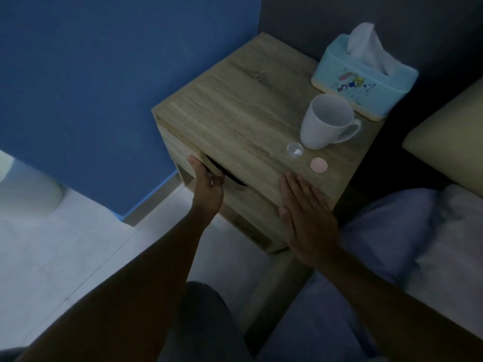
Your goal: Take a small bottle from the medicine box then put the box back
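A wooden nightstand (235,105) is standing against a blue wall (91,74), beside a bed (418,231). The left hand (207,186) is gripping the drawer front (235,194) at its dark cut-out, fingers (218,178) curling into the slot. The right hand (305,218) is lying flat on the top's near corner. On the top, a white mug (324,121) is standing just in front of a light blue tissue box (366,74), with a small clear bottle (294,150) and a pink lid (318,165) near the mug.
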The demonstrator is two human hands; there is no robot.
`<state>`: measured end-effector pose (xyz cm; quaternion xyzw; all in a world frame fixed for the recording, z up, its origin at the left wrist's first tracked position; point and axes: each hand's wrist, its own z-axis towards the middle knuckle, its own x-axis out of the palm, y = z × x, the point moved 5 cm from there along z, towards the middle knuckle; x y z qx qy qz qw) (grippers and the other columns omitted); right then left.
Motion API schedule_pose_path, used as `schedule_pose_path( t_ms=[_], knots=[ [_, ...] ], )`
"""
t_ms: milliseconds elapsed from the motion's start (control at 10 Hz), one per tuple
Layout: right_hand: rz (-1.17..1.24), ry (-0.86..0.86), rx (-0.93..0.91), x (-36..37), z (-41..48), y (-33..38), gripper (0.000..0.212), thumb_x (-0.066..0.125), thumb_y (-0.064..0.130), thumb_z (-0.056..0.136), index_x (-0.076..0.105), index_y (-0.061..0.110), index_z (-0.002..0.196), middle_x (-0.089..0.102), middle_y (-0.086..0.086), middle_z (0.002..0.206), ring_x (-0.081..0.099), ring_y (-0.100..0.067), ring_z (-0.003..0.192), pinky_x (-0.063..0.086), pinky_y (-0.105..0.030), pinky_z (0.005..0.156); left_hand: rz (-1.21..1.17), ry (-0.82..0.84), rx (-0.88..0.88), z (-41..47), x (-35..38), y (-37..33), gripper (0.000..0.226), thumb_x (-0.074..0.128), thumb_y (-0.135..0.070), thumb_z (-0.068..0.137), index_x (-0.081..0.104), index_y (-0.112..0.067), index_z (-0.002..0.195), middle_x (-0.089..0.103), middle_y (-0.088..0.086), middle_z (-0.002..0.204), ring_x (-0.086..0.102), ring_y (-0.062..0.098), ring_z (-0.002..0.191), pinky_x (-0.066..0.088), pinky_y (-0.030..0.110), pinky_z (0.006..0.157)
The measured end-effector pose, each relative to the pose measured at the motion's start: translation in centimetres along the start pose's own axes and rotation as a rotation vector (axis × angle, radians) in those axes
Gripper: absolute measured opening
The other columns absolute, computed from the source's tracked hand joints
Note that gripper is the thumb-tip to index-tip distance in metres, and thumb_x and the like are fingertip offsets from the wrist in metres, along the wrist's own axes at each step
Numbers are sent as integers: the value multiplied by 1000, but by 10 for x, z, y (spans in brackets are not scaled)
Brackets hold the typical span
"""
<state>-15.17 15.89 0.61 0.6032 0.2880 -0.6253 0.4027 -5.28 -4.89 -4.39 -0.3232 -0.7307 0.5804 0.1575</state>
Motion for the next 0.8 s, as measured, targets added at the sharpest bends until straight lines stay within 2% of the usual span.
schedule_pose_path(
  t_ms=[100, 200, 300, 400, 500, 600, 700, 800],
  knots=[
    [-9, -7, -5, 0, -2, 7, 58, 23, 37, 106, 31, 13, 157, 27, -4, 166, 23, -19, 155, 22, -45, 124, -27, -4, 17, 1, -1, 2, 87, 43, -30, 101, -29, -28, 149, -11, -8, 165, 7, 3, 143, 16, 26, 110],
    [-20, -14, -6, -3, -1, 9, 57, 25, 36, 105, 32, 12, 157, 28, -6, 166, 24, -20, 154, 23, -46, 124, -33, 5, 42, 3, 0, -3, 87, 43, -25, 101, -30, -28, 149, -10, -7, 165, 11, -13, 129, 14, 18, 107],
    [-10, -13, -10, -5, -1, 10, 57, 27, 35, 105, 34, 11, 156, 30, -7, 165, 26, -22, 153, 24, -46, 124, -35, -12, 67, 5, 3, -1, 87, 42, -25, 101, -31, -27, 148, -15, -6, 164, 2, 2, 145, 11, 22, 110],
    [-12, 0, -12, -7, -1, 12, 58, 26, 36, 105, 33, 11, 156, 28, -7, 165, 25, -22, 154, 23, -46, 124, -32, 6, 66, 8, 3, 1, 89, 43, -30, 101, -32, -27, 148, -17, -6, 164, -1, 15, 150, 12, 24, 111],
    [-18, 12, -7, -8, -2, 13, 58, 26, 36, 105, 34, 11, 156, 28, -6, 165, 25, -21, 154, 24, -46, 124, -20, 28, 51, 7, 0, -2, 95, 49, -33, 98, -31, -28, 148, -17, -8, 164, -1, 11, 149, 11, 22, 108],
    [-23, 7, -13, -10, -1, 13, 57, 30, 34, 104, 36, 11, 156, 31, -6, 164, 28, -22, 153, 25, -45, 123, 53, 95, 9, 3, -10, -1, 94, 52, -31, 97, -25, -31, 151, -11, -8, 165, 1, 15, 151, 11, 32, 116],
    [-27, 39, -7, -11, -1, 13, 58, 30, 36, 104, 32, 13, 157, 28, -4, 166, 26, -22, 153, 21, -43, 125, 184, 180, -59, -21, -20, -1, 86, 52, -25, 98, -12, -37, 154, 3, -5, 165, 10, 22, 151, 16, 41, 117],
    [14, 175, 2, -12, -2, 11, 61, 26, 38, 105, 21, 13, 160, 16, -3, 169, 15, -22, 156, 15, -44, 126, 294, 196, -64, -53, -27, -14, 70, 47, -30, 100, 5, -37, 155, 14, 1, 164, 19, 26, 149, 21, 43, 115]
  ],
)
